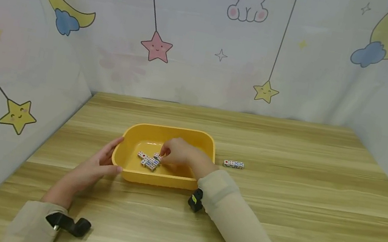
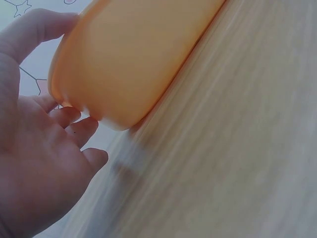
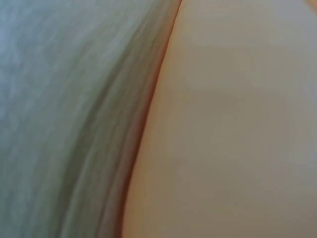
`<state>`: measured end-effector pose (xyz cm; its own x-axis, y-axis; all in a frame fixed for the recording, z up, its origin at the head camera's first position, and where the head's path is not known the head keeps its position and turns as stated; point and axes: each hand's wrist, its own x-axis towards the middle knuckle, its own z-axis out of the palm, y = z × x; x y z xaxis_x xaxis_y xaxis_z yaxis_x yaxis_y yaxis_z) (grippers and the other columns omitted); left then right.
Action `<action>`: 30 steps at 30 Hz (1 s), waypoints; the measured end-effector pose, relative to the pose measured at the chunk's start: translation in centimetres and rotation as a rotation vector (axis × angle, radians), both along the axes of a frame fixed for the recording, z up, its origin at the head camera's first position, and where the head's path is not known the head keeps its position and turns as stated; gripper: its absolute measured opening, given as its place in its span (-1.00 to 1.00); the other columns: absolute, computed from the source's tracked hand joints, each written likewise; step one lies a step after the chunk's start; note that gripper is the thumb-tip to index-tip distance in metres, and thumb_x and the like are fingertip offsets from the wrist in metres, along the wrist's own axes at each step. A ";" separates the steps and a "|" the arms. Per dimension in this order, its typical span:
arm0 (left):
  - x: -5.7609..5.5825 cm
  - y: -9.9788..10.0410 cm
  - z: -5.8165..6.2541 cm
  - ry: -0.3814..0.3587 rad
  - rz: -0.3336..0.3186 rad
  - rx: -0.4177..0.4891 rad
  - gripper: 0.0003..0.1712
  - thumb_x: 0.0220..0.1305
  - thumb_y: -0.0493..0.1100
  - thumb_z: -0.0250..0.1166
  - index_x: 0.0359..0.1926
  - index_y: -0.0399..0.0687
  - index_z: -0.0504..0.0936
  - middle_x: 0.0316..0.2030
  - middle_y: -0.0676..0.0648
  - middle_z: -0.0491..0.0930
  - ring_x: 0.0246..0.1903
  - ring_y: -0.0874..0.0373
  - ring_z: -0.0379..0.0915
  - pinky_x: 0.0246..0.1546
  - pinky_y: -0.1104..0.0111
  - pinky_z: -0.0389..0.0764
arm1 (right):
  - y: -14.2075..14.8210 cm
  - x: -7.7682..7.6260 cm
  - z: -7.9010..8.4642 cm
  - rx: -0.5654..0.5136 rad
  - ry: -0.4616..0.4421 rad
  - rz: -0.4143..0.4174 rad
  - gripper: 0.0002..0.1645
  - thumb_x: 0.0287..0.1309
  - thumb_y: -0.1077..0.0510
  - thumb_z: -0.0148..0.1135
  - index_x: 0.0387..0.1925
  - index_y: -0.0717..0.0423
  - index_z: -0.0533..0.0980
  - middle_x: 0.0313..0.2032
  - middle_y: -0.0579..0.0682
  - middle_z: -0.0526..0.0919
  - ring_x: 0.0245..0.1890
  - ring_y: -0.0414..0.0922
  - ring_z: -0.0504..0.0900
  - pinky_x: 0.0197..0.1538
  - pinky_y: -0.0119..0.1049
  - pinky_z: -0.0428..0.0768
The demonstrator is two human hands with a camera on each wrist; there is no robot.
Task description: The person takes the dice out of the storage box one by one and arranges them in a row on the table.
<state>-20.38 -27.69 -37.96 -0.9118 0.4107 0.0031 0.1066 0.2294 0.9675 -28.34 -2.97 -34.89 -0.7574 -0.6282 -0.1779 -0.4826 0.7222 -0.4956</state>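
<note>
A yellow plastic basin (image 1: 164, 181) stands on the table with several small white dice (image 1: 150, 164) clustered in its left half; their spots are red and blue. My left hand (image 1: 95, 166) holds the basin's left end, thumb on the near rim and fingers against the outer wall (image 2: 114, 59). Reaching over the right side, my right hand (image 1: 179, 152) is down inside the basin, its thumb and forefinger pinching a die (image 1: 160, 157) at the edge of the cluster. The other fingers are partly hidden. In the right wrist view, the sleeve (image 3: 64, 109) fills the left side.
A short row of several dice (image 1: 233, 164) lies on the wooden table (image 1: 305, 169) just right of the basin. Behind the table hangs a pale cloth (image 1: 192, 82) printed with stars and moons. Black wrist mounts (image 1: 70, 224) sit on both sleeves.
</note>
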 end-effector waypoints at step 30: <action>0.1 0.2 0.1 -0.001 0.006 0.001 0.02 0.12 -0.26 0.21 0.39 -0.06 -0.31 0.39 -0.18 -0.30 0.33 -0.15 -0.26 0.00 0.72 0.22 | -0.1 -0.3 -0.6 0.042 0.044 0.030 -0.86 0.04 0.09 0.21 -0.35 0.05 0.55 -0.45 -0.12 0.51 -0.41 -0.22 0.40 -0.32 -0.46 0.39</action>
<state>-20.29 -27.48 -37.84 -0.9141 0.4056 0.0028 0.1048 0.2294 0.9677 -28.66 -3.10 -35.54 -0.7459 -0.6436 -0.1714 -0.5253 0.7267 -0.4427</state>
